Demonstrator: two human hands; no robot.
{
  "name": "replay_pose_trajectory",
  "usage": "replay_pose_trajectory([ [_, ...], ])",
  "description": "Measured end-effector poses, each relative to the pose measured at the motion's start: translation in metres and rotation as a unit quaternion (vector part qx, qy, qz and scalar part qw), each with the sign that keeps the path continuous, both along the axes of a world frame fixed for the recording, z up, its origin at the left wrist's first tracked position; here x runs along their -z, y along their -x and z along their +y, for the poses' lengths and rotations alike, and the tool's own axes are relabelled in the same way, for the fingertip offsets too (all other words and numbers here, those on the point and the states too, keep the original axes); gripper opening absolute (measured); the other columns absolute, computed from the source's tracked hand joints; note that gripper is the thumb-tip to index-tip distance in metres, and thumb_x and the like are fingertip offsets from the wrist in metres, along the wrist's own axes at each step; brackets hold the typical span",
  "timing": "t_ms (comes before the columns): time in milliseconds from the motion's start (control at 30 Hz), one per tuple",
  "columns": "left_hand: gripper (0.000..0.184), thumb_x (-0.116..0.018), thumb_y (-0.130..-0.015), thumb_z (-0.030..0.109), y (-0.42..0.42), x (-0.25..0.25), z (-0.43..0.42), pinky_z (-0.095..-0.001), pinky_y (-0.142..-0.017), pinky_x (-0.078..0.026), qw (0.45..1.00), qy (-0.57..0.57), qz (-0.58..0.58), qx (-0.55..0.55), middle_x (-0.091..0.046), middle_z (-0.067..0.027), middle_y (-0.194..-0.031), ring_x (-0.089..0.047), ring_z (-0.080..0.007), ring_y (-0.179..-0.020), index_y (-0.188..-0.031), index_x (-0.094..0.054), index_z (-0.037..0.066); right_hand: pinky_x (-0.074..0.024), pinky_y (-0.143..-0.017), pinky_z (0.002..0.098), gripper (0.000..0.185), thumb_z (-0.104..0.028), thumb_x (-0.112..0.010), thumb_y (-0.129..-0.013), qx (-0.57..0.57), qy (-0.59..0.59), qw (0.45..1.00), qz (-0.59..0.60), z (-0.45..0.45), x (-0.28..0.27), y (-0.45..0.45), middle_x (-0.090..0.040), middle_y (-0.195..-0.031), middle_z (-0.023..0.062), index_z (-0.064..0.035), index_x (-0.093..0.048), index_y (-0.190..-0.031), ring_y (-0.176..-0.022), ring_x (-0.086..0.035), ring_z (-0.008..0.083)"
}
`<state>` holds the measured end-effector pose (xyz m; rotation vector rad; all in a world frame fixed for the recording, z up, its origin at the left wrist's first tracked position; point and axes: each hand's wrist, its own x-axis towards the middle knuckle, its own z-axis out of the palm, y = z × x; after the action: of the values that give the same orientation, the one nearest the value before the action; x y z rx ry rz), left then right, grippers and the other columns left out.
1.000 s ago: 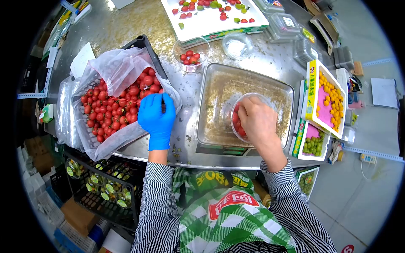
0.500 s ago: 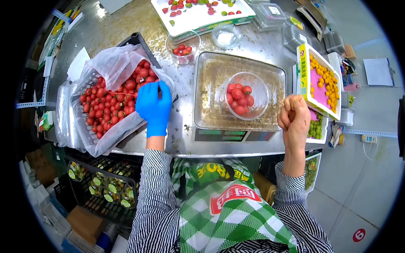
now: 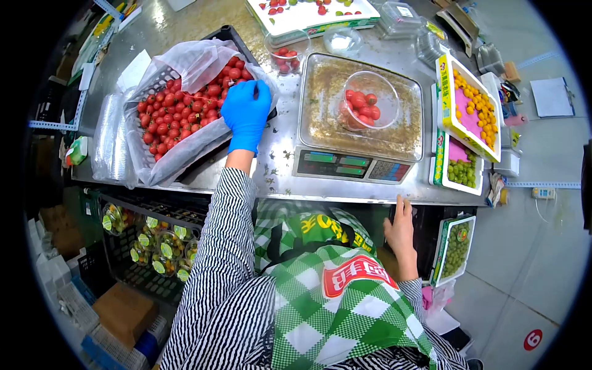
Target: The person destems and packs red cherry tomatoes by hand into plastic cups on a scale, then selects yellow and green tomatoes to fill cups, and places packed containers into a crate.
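Hovering beside the three o'clock side of the tomato-filled liner (image 3: 146, 153), the gloved left hand (image 3: 246, 116) has its fingers bent narrow; whether they pinch anything is hidden. A cuff snagging the loose liner could spill tomatoes (image 3: 176, 117). The open cup (image 3: 388, 106) of tomatoes, at one o'clock on the scale (image 3: 317, 126), could tip if knocked. At four o'clock, the bare right hand (image 3: 402, 237) has fingers slightly apart, seemingly empty. The scale's digits are unreadable.

Blue glove (image 3: 246, 116) at the rim of a crate (image 3: 233, 38), itself black; cherry tomatoes (image 3: 176, 117), red; liner (image 3: 185, 161), translucent white. Apron (image 3: 345, 302), green-and-white checked with a red-and-white label; sleeves (image 3: 219, 228), black-and-white striped. Surface (image 3: 283, 185), silver-grey; scale displays (image 3: 320, 158), green; upper right-hand box (image 3: 445, 92), yellow, green and white, its fruit (image 3: 478, 102) orange-yellow.
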<state>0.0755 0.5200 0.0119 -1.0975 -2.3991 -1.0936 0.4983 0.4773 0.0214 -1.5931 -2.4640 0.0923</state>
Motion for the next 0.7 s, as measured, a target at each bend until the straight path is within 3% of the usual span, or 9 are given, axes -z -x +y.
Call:
replay_pose_trajectory([
  [100,0.024,-0.058,-0.081,0.026,0.001,0.002,0.000,-0.0409,-0.056,-0.045,0.998,-0.046,-0.019,0.024,-0.058,-0.0070,-0.067,-0.057,-0.0277,-0.066,-0.065,-0.060,0.008,-0.0485,-0.075,0.0434,0.019,-0.011,-0.064,-0.080,0.059,0.268,0.961,-0.036,-0.002,-0.015,-0.001,-0.063,-0.099,0.0193,-0.0006,-0.062,-0.096,-0.088,-0.061,0.0359],
  [200,0.024,-0.058,-0.081,0.026,0.002,0.002,-0.003,-0.0414,-0.057,-0.044,0.998,-0.044,-0.034,0.043,-0.059,-0.0084,-0.068,-0.057,-0.0288,-0.066,-0.066,-0.060,0.007,-0.0487,-0.072,0.0430,0.018,-0.019,-0.064,-0.082,0.092,0.344,0.932,-0.058,-0.006,-0.013,0.008,-0.065,-0.093,0.0180,-0.0013,-0.065,-0.083,-0.083,-0.063,0.0342],
  [233,0.024,-0.058,-0.081,0.025,0.000,-0.003,-0.005,-0.0418,-0.057,-0.044,0.997,-0.035,-0.051,0.047,-0.058,-0.0103,-0.068,-0.057,-0.0295,-0.065,-0.066,-0.060,0.007,-0.0491,-0.074,0.0420,0.020,-0.019,-0.062,-0.083,0.068,0.352,0.929,-0.094,-0.008,-0.009,0.006,-0.064,-0.098,0.0192,-0.0018,-0.064,-0.092,-0.087,-0.062,0.0341],
  [333,0.025,-0.057,-0.082,0.024,0.005,0.004,-0.006,-0.0427,-0.057,-0.043,0.997,-0.027,-0.004,0.065,-0.057,-0.0120,-0.067,-0.056,-0.0308,-0.063,-0.066,-0.058,0.005,-0.0493,-0.077,0.0428,0.026,-0.021,-0.062,-0.082,0.012,0.303,0.952,0.045,-0.028,0.028,-0.015,-0.063,-0.101,0.0190,-0.0021,-0.062,-0.100,-0.090,-0.061,0.0358],
  [400,0.023,-0.058,-0.083,0.023,0.007,0.008,-0.006,-0.0411,-0.057,-0.044,0.998,-0.016,-0.004,0.068,-0.058,-0.0130,-0.067,-0.057,-0.0293,-0.062,-0.068,-0.060,0.006,-0.0489,-0.081,0.0447,0.035,-0.030,-0.063,-0.082,-0.018,0.301,0.952,-0.057,-0.040,0.028,-0.016,-0.062,-0.107,0.0168,-0.0024,-0.061,-0.104,-0.096,-0.060,0.0377],
  [467,0.022,-0.060,-0.083,0.024,0.003,0.003,-0.005,-0.0387,-0.056,-0.045,0.996,-0.022,-0.039,0.076,-0.060,-0.0112,-0.068,-0.058,-0.0269,-0.062,-0.071,-0.063,0.006,-0.0489,-0.079,0.0432,0.036,-0.039,-0.061,-0.083,0.019,0.385,0.914,-0.127,-0.047,0.032,-0.023,-0.064,-0.098,0.0156,-0.0055,-0.063,-0.095,-0.091,-0.061,0.0345],
  [500,0.021,-0.061,-0.083,0.024,0.003,0.007,-0.003,-0.0374,-0.056,-0.045,0.996,-0.044,-0.021,0.074,-0.061,-0.0101,-0.068,-0.058,-0.0263,-0.062,-0.072,-0.064,0.006,-0.0492,-0.075,0.0443,0.039,-0.044,-0.059,-0.084,0.024,0.430,0.898,-0.093,-0.049,0.035,-0.029,-0.066,-0.088,0.0164,-0.0056,-0.063,-0.085,-0.083,-0.062,0.0355],
  [600,0.016,-0.063,-0.083,0.020,0.008,0.012,-0.005,-0.0329,-0.063,-0.048,0.994,-0.042,-0.044,0.094,-0.065,-0.0097,-0.077,-0.062,-0.0224,-0.068,-0.083,-0.067,0.005,-0.0492,-0.070,0.0430,0.032,-0.036,-0.062,-0.082,0.026,0.470,0.882,0.004,-0.055,0.064,-0.051,-0.065,-0.075,0.0169,-0.0043,-0.062,-0.083,-0.076,-0.062,0.0370],
  [700,0.018,-0.062,-0.085,0.014,0.028,0.007,-0.019,-0.0303,-0.072,-0.049,0.983,-0.115,-0.103,0.103,-0.067,-0.0095,-0.091,-0.063,-0.0177,-0.079,-0.099,-0.066,0.004,-0.0482,-0.072,0.0443,0.015,-0.014,-0.059,-0.080,0.053,0.379,0.922,0.056,-0.054,0.082,-0.063,-0.064,-0.087,0.0187,-0.0034,-0.061,-0.090,-0.082,-0.061,0.0375],
])
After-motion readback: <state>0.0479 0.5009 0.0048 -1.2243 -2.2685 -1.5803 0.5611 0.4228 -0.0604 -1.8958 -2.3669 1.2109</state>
